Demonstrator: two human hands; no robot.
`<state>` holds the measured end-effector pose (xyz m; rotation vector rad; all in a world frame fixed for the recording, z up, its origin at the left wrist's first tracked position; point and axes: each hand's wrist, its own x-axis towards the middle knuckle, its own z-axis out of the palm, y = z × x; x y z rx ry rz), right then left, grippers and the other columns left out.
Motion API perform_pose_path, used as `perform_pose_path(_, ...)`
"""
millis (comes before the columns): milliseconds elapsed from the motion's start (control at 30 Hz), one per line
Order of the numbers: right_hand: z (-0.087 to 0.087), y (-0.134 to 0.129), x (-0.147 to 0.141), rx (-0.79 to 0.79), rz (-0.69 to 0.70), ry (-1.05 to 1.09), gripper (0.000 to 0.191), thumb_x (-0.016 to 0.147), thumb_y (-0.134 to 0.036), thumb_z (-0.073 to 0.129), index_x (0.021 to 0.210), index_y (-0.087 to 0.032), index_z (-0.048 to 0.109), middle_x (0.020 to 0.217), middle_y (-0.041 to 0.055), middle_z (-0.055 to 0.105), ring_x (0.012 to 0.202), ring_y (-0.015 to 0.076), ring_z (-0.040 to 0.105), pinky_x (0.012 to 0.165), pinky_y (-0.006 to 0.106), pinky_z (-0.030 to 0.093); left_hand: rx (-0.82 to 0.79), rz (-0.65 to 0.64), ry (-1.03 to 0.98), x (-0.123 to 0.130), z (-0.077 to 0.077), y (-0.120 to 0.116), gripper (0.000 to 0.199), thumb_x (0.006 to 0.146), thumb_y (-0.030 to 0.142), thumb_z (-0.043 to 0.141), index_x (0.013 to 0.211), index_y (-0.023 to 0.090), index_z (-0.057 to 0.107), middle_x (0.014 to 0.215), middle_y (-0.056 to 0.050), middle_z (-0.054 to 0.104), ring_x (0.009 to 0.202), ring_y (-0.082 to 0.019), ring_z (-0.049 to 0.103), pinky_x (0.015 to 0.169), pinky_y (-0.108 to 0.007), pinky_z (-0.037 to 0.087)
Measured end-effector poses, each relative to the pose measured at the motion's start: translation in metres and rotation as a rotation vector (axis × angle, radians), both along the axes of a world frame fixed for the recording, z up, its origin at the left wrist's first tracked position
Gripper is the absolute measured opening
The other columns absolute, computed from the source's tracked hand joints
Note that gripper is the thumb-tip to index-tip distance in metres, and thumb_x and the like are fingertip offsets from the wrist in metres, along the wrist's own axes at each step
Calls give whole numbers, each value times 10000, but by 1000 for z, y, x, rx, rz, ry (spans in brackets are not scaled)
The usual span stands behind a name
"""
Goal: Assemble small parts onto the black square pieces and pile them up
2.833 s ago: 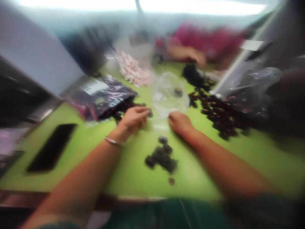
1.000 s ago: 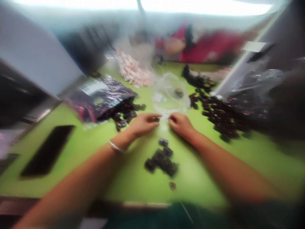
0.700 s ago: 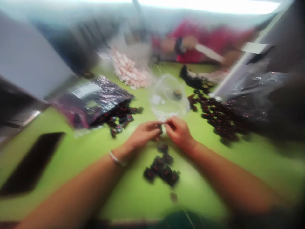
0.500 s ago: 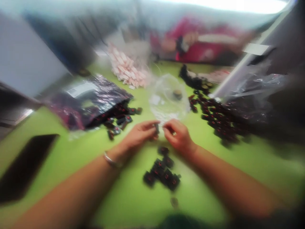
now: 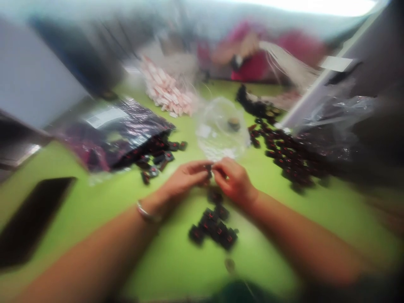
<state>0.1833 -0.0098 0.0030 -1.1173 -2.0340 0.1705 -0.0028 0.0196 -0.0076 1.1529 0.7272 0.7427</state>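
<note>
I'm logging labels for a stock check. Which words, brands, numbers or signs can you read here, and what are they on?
No text is readable in this view.
White label on the plastic bag: too blurred to read.
White tag at the far right: too blurred to read.
Piled dark parts: red marks, no readable characters.
Small dark part in the left hand: too small and blurred.

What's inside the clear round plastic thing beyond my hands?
The clear plastic shows small white pieces at its near side and a dark roundish object farther back. Part of the near edge is hidden behind your right hand.
</note>
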Motion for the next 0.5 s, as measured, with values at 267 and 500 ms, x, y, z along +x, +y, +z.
perform_pose_path(267, 3, -3, -1, 81, -70, -222, 175, 904, -175, 428, 852, -189, 594, 766, 56, 605, 719, 163, 553, 638, 272, 437, -33, 35, -18, 1, -1, -1, 454, 731, 291, 741, 1162, 179, 656, 869, -59, 676, 692, -120, 581, 691, -270, 475)
perform_pose_path(500, 2, -4, -1, 101, -83, -254, 188, 909, -172, 431, 839, -175, 605, 757, 67, 600, 702, 170, 542, 629, 277, 416, -47, 81, -26, 2, -2, -1, 435, 706, 280, 761, 1121, 186, 674, 919, -64, 690, 702, -122, 590, 676, -266, 485)
